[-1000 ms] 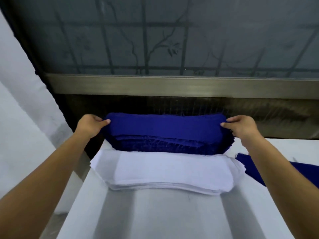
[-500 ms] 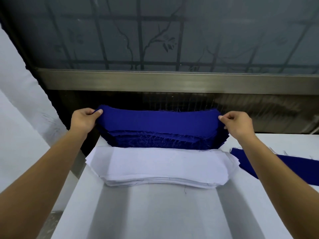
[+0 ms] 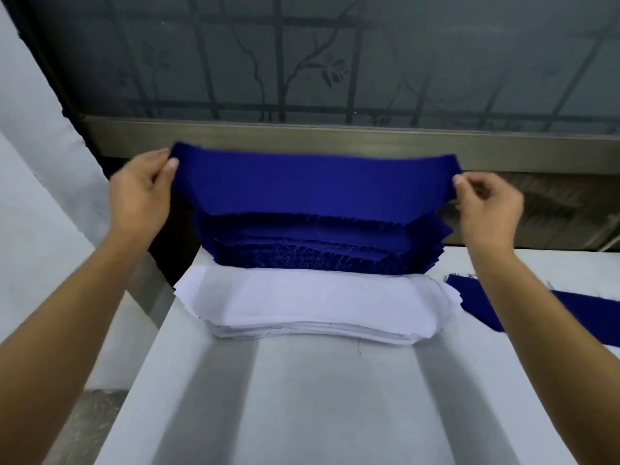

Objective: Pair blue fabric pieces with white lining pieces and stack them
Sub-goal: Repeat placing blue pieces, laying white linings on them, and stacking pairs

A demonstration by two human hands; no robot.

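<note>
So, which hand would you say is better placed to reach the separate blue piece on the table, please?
The right hand, probably: the separate blue piece lies beside its forearm, whereas the left hand pinches the lifted blue piece at the far end.

1. White table (image 3: pixel 335 414): flat, pale work surface carrying all the items below.
2. Stack of blue fabric pieces (image 3: pixel 312 253): lies at the table's far edge, frayed edges stepped toward the viewer.
3. Stack of white lining pieces (image 3: pixel 312 303): lies directly in front of the blue stack and touches it, its edges slightly fanned.
4. Single blue piece (image 3: pixel 587 317): lies flat just right of the white stack.
</note>
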